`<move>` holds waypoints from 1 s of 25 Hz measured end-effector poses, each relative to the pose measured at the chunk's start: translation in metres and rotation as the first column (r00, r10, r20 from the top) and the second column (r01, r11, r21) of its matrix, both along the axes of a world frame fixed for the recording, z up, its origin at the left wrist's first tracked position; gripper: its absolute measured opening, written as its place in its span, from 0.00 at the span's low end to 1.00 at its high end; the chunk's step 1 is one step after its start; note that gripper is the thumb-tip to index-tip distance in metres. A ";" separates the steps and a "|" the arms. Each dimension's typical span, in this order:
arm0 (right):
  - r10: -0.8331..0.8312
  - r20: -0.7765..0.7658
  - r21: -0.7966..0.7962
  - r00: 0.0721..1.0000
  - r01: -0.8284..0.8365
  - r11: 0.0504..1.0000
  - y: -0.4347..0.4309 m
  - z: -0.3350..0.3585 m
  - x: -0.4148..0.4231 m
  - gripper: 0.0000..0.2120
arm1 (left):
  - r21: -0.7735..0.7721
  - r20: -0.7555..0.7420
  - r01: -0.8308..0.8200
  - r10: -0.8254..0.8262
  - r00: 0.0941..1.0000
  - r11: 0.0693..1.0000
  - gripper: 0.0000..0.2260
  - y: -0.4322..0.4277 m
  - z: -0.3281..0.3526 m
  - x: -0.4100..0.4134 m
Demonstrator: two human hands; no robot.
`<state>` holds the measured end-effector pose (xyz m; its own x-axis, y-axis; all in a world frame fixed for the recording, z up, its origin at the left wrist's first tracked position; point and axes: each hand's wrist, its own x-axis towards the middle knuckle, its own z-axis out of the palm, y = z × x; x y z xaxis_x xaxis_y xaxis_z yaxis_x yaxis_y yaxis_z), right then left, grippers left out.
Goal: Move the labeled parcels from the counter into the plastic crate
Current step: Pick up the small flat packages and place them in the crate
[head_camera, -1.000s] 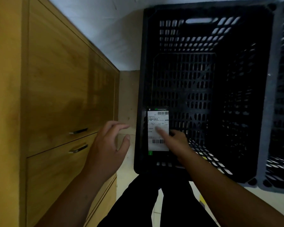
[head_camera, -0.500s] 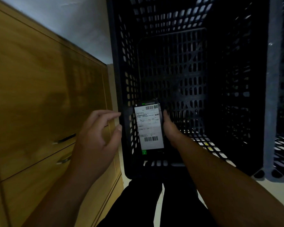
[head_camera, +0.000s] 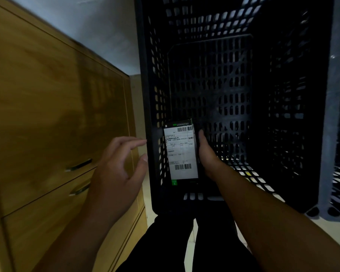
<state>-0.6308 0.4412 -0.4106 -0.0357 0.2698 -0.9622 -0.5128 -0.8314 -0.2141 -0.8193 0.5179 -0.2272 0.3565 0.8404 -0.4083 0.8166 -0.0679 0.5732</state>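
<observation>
From the head camera we look down into the black plastic crate (head_camera: 145, 75), which fills the centre and right of the frame. The parcel (head_camera: 182, 152) is low in the centre, inside the crate and close to its left wall. It is a small flat dark box with a white shipping label facing us, barcodes at top and bottom. Our right hand (head_camera: 206, 154) clasps it along its right long edge, thumb up the side; the fingers behind are hidden. Our left hand (head_camera: 118, 169) hangs just outside the crate wall at lower left, fingers loosely spread, holding nothing.

We judge the box light, since one hand carries it, and stiff, with crisp corners. The label looks smooth and perhaps slick, so the long edges are the better hold. At left is the wooden cabinet (head_camera: 47, 105) with its drawer handles (head_camera: 80, 164).
</observation>
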 end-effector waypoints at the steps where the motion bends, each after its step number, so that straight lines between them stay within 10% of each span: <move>1: -0.015 0.056 -0.026 0.998 0.016 1.000 0.000 0.009 0.003 0.32 | -0.006 0.003 0.003 -0.003 1.000 1.000 0.14 -0.001 0.006 -0.001; 8: 0.289 0.577 0.000 0.764 -0.353 0.936 -0.022 0.167 0.041 0.37 | 0.027 0.011 0.091 -0.092 0.996 0.995 0.11 -0.012 0.091 0.011; 16: 0.227 0.972 -0.206 -0.057 -0.668 0.715 -0.094 0.415 0.069 0.21 | 0.249 0.075 0.405 -0.434 0.898 0.880 0.12 -0.031 0.213 0.050; 25: 0.009 0.987 -0.075 -0.158 -0.417 0.906 -0.229 0.540 0.116 0.21 | 0.406 0.151 0.628 -0.726 0.671 0.664 0.14 -0.106 0.299 0.152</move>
